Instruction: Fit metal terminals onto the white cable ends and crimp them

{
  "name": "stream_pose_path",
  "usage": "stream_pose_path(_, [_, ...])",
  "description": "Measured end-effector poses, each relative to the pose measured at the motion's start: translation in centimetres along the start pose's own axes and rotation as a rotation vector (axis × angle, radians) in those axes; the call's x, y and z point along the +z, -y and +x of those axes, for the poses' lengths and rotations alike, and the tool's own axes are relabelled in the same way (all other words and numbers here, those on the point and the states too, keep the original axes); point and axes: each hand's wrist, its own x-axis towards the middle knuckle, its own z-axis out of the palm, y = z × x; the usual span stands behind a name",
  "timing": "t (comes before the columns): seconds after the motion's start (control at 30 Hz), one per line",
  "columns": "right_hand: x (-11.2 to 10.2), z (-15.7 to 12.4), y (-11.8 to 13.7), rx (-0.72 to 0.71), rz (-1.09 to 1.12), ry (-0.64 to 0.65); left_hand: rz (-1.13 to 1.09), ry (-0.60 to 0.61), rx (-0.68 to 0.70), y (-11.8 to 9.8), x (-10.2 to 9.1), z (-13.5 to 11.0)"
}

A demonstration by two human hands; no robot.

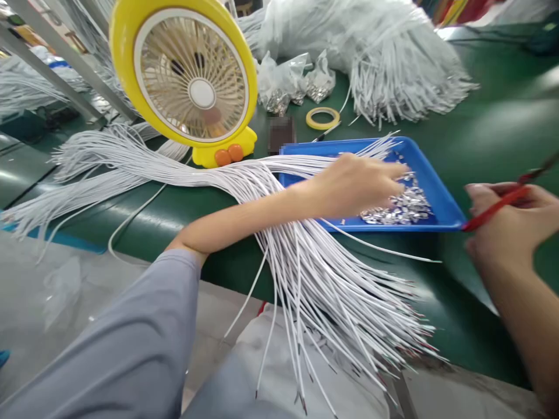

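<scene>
My left hand (356,185) reaches across a bundle of white cables (314,262) and hangs above the blue tray (437,180). Its fingers are smeared by motion, so I cannot tell whether they pinch anything. Small shiny metal pieces (408,206) lie heaped in the tray beneath those fingertips. At the right edge, my right hand (509,221) is closed around red-handled pliers (498,208), whose dark head runs toward the picture's edge. The cable ends fan out over the table's front edge, and some other white cables rest in the tray behind my left hand.
A yellow fan (251,87) stands behind the cables. Farther back are a roll of yellow tape (323,118), plastic bags of metal pieces (279,87) and a large plastic-wrapped cable bundle (393,70). The green table (493,128) ends near my lap.
</scene>
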Motion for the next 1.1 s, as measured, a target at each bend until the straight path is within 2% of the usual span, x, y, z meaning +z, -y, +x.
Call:
stream_pose_path(0.07, [0.1,0.0,0.8,0.075,0.075,0.07,0.159,0.072,-0.057,3.2,0.9,1.3])
stream_pose_path(0.1, [0.1,-0.1,1.1,0.119,0.102,0.098,0.23,0.149,-0.089,4.4,1.4,1.6])
stream_pose_path(0.2, [-0.4,-0.1,2.0,0.177,0.143,0.142,0.275,0.312,-0.161,6.6,2.8,1.9])
stream_pose_path(0.27, [-0.8,-0.2,2.4,0.184,0.157,0.166,0.249,0.352,-0.174,6.8,3.3,1.8])
stream_pose_path(0.37, [-1.1,-0.2,2.5,0.202,0.183,0.202,0.21,0.348,-0.161,6.4,3.6,1.7])
stream_pose_path(0.6, [-1.7,-0.8,2.2,0.169,0.209,0.242,0.09,0.203,-0.21,5.6,3.1,2.0])
stream_pose_path(0.73, [-1.6,-1.1,2.0,0.124,0.203,0.215,-0.105,0.153,-0.139,3.8,2.7,2.1])
stream_pose_path(0.83, [-1.5,-1.1,1.9,0.131,0.213,0.202,-0.436,0.118,-0.003,0.8,2.2,1.8])
stream_pose_path(0.9, [-1.6,-1.2,2.0,0.143,0.229,0.187,-0.641,0.154,0.102,-1.6,1.6,1.2])
stream_pose_path(1.0, [-1.9,-1.9,2.9,0.171,0.271,0.174,-0.783,0.223,0.239,-4.4,0.4,0.2])
stream_pose_path(1.1, [-1.8,-2.8,4.9,0.183,0.329,0.214,-0.864,0.106,0.288,-5.5,-0.6,0.1])
